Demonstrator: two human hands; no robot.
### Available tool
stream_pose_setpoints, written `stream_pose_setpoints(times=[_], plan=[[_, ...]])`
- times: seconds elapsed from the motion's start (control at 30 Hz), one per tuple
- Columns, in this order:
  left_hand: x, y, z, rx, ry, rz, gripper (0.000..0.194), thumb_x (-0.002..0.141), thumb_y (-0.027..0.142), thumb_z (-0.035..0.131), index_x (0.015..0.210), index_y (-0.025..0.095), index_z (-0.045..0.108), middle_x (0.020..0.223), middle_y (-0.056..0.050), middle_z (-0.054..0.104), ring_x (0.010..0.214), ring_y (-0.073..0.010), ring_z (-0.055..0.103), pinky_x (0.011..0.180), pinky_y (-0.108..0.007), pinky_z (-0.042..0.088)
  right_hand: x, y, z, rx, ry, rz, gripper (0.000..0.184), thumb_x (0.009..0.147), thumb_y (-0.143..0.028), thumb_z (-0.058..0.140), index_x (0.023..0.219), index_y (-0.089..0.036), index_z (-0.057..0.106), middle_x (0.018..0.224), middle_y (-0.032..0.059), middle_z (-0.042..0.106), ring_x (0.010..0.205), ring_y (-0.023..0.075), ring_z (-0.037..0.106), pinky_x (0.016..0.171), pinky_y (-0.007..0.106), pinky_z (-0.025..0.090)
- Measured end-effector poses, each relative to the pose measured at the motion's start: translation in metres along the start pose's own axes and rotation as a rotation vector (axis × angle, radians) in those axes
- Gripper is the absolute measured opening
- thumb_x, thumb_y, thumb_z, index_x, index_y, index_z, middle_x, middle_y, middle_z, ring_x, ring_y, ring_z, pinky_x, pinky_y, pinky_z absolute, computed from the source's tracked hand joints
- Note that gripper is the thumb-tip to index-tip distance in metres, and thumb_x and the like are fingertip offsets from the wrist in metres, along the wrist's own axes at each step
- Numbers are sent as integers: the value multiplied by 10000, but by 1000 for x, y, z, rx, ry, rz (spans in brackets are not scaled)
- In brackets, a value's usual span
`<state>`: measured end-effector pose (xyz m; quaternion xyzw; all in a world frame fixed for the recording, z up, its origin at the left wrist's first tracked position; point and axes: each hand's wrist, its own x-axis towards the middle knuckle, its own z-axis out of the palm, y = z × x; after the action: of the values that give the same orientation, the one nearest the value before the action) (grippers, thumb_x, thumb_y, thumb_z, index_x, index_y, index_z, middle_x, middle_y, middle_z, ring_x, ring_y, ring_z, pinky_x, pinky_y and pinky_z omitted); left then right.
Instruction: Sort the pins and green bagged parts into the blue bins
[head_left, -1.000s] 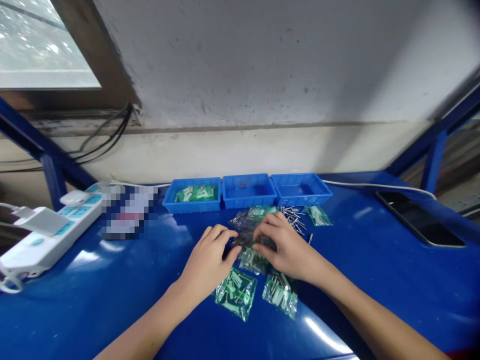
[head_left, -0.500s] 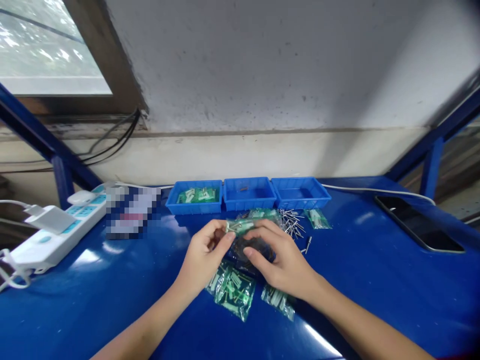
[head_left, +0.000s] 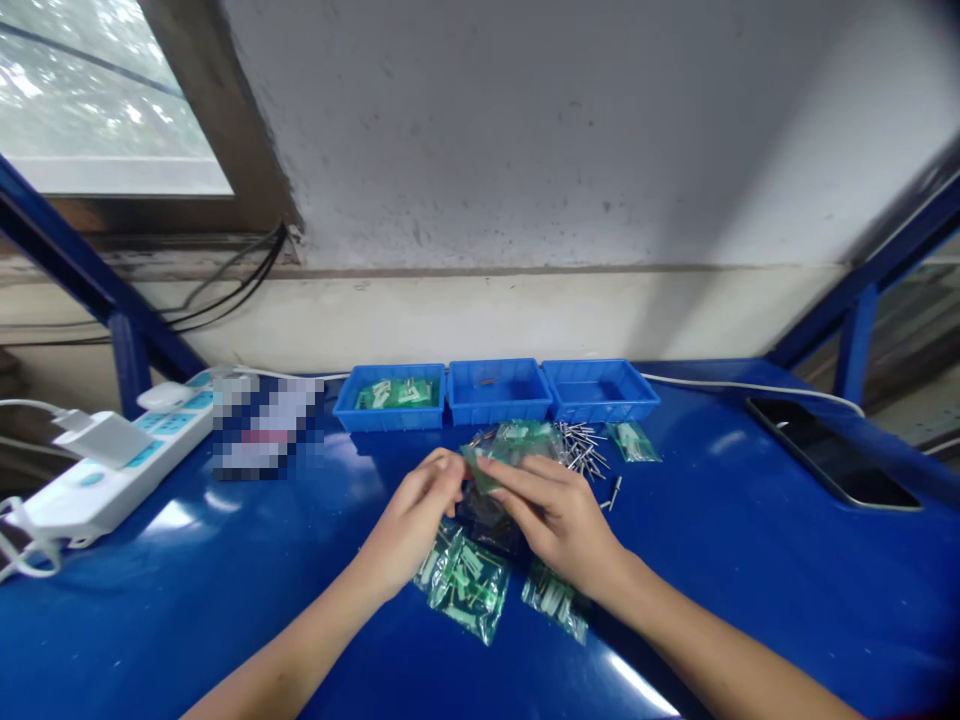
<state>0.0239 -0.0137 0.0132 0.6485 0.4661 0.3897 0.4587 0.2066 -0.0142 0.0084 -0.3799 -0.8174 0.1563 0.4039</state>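
Note:
My left hand (head_left: 420, 510) and my right hand (head_left: 551, 505) meet over the middle of the blue table. Between them is a small green-tinted plastic bag (head_left: 481, 470); both hands pinch its edges, and its contents are mostly covered by fingers. Under the hands lies a dark bag or pouch (head_left: 487, 522), partly hidden. Closer to me rest a green bag of white plugs and screws (head_left: 469, 585) and another bag (head_left: 556, 602) below my right hand. Behind the hands, more green bags (head_left: 525, 432) lie beside a pile of loose metal pins or screws (head_left: 581, 448).
Three blue bins stand along the back: the left bin (head_left: 390, 418) holds green bags, the middle bin (head_left: 499, 408) a few small pieces, then the right bin (head_left: 604, 410). A power strip (head_left: 90, 490) lies left, a phone (head_left: 832, 452) right. One small bag (head_left: 634, 442) sits beyond the pins.
My left fingers have closed into a tighter pinch, and my right fingers have flattened together over the small bag. The bag has turned and is more covered. The other things stay put.

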Motion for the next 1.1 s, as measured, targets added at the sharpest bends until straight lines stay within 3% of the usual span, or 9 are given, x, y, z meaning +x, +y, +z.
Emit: stream_pose_setpoints(times=[0.1,0.23,0.33,0.4,0.5,0.67,0.87,1.0,1.1], plan=[[2,-3,-2,-175,38,-107,329,905,443,421,779,168,552,662,9,446,619,-117,453,580,-241,405,-2,-3,1,-23,-29,-60,334,899,-192,423,1169,-244,612,860,65,563,781,165,541,677,327,487],[2,-1,-4,-31,155,4,176,866,343,521,845,180,581,667,15,499,618,-119,495,581,-234,422,-1,-6,0,68,-18,93,228,852,-209,507,1023,-231,656,1156,96,472,1086,217,480,884,409,459],[0,1,-4,219,246,276,128,860,210,518,934,199,622,825,-21,576,736,-141,564,650,-253,462,3,-8,-4,202,-3,218,173,861,-311,522,896,-209,657,1035,79,489,1003,204,508,867,396,459],[-3,-1,-3,379,249,498,206,852,115,497,958,218,640,908,-35,573,799,-141,575,696,-258,472,5,-9,-6,305,-11,281,282,896,-367,458,760,-188,627,876,45,488,848,166,522,765,332,472],[-5,-5,0,489,211,634,303,860,59,448,1009,242,639,942,-44,541,802,-129,568,700,-259,476,6,-10,-6,432,-50,365,362,917,-381,409,646,-179,539,656,-14,423,634,119,454,588,250,419],[-2,-2,-2,430,174,404,224,889,191,463,1019,238,639,966,-57,527,843,-157,549,736,-295,467,4,-5,-2,319,56,318,218,886,-275,452,793,-174,622,613,-19,481,574,112,446,532,238,381],[0,5,-1,-152,19,-87,465,907,510,342,836,142,618,738,-54,563,665,-149,526,620,-276,449,0,0,-3,-61,73,-40,330,884,-173,405,1118,-180,637,572,-9,492,520,124,447,499,269,390],[1,2,-2,-118,22,-64,263,850,409,525,803,164,605,717,-24,564,657,-137,535,603,-252,455,-2,-1,0,-66,16,-97,367,879,-125,377,1138,-210,623,745,43,536,659,145,499,575,292,458],[7,7,-16,195,251,159,166,831,329,559,826,176,622,725,-19,601,638,-135,549,613,-263,463,-2,-3,2,15,7,-48,336,874,-136,416,1145,-206,604,903,70,537,812,161,533,695,324,498]])
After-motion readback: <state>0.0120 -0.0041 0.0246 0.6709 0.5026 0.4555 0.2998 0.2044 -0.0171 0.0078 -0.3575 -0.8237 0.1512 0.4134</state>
